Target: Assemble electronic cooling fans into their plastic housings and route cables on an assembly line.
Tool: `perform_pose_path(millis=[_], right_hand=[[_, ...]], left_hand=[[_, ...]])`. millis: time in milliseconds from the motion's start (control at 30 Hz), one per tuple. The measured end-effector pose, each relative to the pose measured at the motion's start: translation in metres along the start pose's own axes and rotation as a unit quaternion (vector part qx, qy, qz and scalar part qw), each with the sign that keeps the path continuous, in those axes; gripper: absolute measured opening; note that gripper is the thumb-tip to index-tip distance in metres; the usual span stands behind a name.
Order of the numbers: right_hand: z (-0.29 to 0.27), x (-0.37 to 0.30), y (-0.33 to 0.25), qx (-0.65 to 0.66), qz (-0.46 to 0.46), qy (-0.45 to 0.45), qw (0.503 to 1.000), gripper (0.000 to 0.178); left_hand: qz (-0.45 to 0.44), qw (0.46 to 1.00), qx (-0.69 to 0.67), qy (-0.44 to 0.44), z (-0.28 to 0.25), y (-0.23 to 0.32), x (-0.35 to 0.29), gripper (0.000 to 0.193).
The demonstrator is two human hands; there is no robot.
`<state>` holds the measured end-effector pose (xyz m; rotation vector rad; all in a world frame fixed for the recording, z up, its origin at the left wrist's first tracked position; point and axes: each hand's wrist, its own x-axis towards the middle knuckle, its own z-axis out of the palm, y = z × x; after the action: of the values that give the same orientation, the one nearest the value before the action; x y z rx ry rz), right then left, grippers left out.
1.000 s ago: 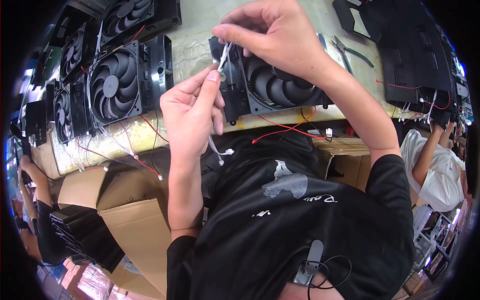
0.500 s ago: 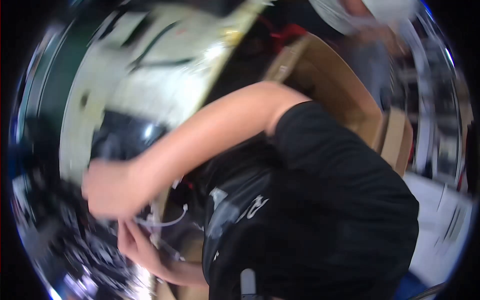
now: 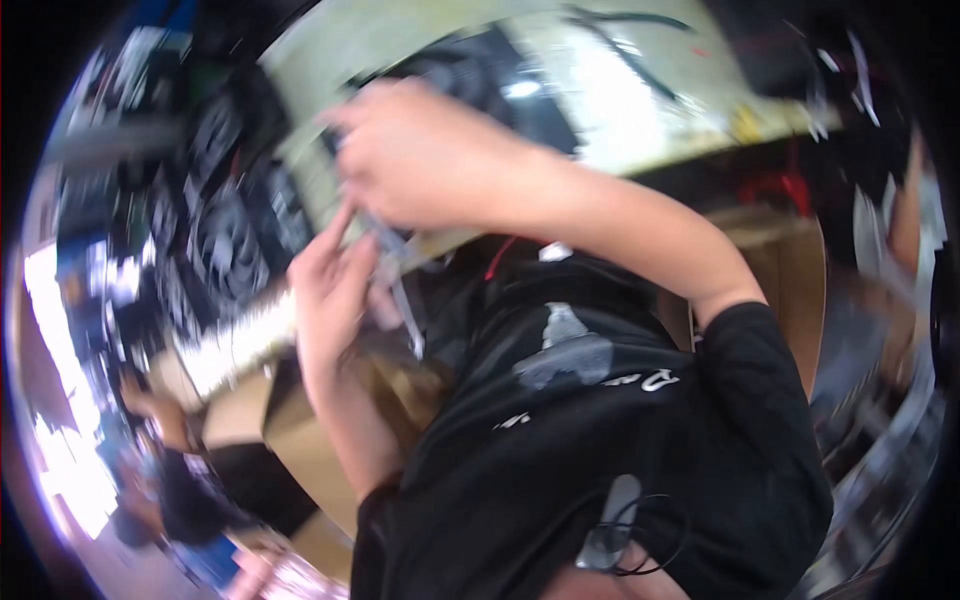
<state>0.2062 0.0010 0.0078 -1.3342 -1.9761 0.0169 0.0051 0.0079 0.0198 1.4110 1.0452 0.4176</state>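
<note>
White cable (image 3: 408, 318) hangs beside the left hand (image 3: 330, 285) (nearer), below the right hand (image 3: 412, 155), long axis sloping down-right; fingers bent, blur hides whether either pinches.

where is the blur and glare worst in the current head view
Head view: blur smears the right hand, left hand and large black fan; glare whitens part of the table; the far left is overexposed; the black shirt looks crisper.

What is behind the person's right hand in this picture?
Behind the right hand, part of a blurred black unit shows on the pale table. The hand and forearm cover its nearer part, which cannot be seen.
</note>
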Motion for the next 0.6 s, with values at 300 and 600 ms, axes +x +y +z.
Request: perform_pose_path(millis=[300,600], right_hand=[[0.005,0.000,-0.023,0.065,-0.027,-0.033,0.997,0.015],[-0.003,0.003,-0.018,0.059,-0.023,-0.061,0.996,0.012]], left_hand=[[0.030,0.993,-0.112,0.022,-0.019,-0.009,-0.021,0.046],[0.030,0.928,-0.365,-0.065,-0.027,-0.025,0.002,0.029]])
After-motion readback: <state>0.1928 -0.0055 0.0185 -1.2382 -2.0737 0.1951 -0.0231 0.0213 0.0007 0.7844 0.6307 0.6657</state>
